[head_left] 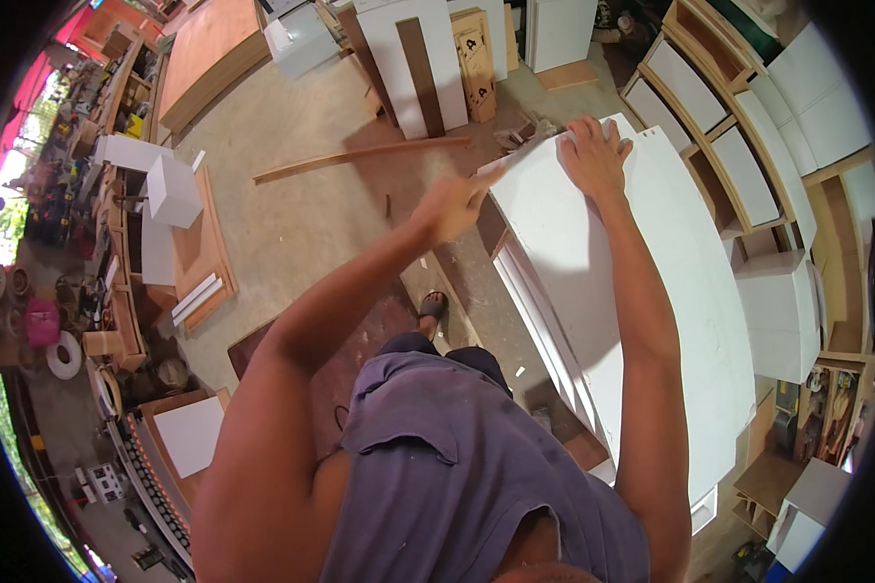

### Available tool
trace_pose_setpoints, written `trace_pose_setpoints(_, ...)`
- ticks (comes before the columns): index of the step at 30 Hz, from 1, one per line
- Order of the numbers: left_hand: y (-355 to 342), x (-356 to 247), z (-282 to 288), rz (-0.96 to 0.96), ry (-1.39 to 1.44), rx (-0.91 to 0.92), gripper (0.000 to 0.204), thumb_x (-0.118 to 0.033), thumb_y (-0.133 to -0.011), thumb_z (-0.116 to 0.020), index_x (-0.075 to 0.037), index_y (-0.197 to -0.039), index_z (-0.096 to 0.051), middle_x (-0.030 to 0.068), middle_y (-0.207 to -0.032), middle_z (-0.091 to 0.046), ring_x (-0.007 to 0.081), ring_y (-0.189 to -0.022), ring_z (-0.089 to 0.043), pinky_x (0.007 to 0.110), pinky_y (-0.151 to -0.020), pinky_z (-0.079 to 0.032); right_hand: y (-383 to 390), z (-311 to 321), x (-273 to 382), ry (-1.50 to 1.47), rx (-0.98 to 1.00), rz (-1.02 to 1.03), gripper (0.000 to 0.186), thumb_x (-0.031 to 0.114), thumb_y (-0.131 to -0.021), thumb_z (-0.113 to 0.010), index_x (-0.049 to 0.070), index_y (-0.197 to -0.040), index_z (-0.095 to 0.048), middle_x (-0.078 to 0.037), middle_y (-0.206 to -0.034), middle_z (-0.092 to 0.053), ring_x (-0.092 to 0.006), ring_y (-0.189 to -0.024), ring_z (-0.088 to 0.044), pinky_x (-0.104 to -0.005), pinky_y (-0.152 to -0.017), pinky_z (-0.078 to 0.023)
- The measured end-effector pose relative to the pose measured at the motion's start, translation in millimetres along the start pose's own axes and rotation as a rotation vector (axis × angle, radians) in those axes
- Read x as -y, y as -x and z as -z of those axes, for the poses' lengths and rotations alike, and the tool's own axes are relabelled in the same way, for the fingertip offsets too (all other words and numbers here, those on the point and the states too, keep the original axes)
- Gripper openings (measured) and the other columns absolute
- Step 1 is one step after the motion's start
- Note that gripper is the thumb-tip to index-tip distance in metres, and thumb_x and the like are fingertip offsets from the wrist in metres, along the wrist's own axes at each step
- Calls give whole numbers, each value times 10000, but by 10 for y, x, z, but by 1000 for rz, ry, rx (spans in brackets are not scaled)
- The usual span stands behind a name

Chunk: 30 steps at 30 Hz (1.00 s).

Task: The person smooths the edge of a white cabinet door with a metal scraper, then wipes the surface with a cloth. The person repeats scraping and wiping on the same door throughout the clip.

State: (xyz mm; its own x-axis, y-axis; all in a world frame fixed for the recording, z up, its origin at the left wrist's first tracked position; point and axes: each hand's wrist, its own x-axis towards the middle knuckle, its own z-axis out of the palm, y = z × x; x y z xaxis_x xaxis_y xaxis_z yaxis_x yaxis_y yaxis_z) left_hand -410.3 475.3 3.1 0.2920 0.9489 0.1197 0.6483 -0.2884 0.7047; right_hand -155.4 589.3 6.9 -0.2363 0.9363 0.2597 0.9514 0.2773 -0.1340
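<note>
A large white panel [593, 282] lies at my right side, on top of other white boards or a cabinet body whose edges show along its left side. My right hand [595, 160] rests flat near the panel's far end, fingers spread. Just off the far left corner of the same panel is my left hand [449, 208], blurred by motion. Its fingers point toward the panel's edge. Whether they hold something small, I cannot make out.
A long wooden strip [360, 158] lies on the concrete floor ahead. Tall white boards [413, 68] stand beyond it. Wooden frames with white panels [710, 117] line the right. To the left are a stack of plywood [209, 58], a white box [173, 191] and a cluttered workbench [117, 253].
</note>
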Motion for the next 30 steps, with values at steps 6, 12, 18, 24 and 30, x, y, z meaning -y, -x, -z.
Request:
trace_pose_setpoints(6,403,61,6,50,-60,119,590,-41,-928,-481,-279,-1467,-466,256,-894,-614,397,-696,-599,406,-675,-489,-9,-126,-117,36,-34,-14,386,386,-973,-440,161,-1269,-544,-66,-1435,-464,-489,-1397,-280,-752,-1075,-168)
trace_pose_setpoints(12,44,171,142,-51,12,55,592,-39,-912,-502,-264,-1458,-476,281,-887,-560,395,-637,-537,426,-635,-460,-28,-90,-72,26,-3,-19,398,384,-974,-455,158,-1291,-541,-56,-1436,-452,-480,-1395,-289,-740,-1091,-165)
trace_pose_setpoints(18,-179,2,349,5,-16,113,591,-20,-911,-495,-245,-1457,-485,252,-850,-579,336,-628,-542,387,-657,-472,-10,17,4,24,39,-32,388,377,-972,-473,167,-1291,-547,-51,-1473,-428,-464,-1421,-266,-712,-1123,-147)
trace_pose_setpoints(24,55,245,337,-62,95,96,613,20,-860,-478,-213,-1427,-511,257,-803,-550,412,-637,-529,417,-636,-471,-80,-28,-39,7,-3,-27,381,374,-971,-470,158,-1276,-547,-53,-1431,-461,-476,-1400,-286,-727,-1103,-158)
trace_pose_setpoints(30,-116,89,246,-161,24,1,608,6,-864,-479,-221,-1426,-518,246,-844,-613,404,-714,-599,435,-709,-488,-53,-72,-64,7,11,-30,395,386,-967,-474,166,-1287,-549,-54,-1453,-449,-471,-1410,-274,-726,-1110,-149)
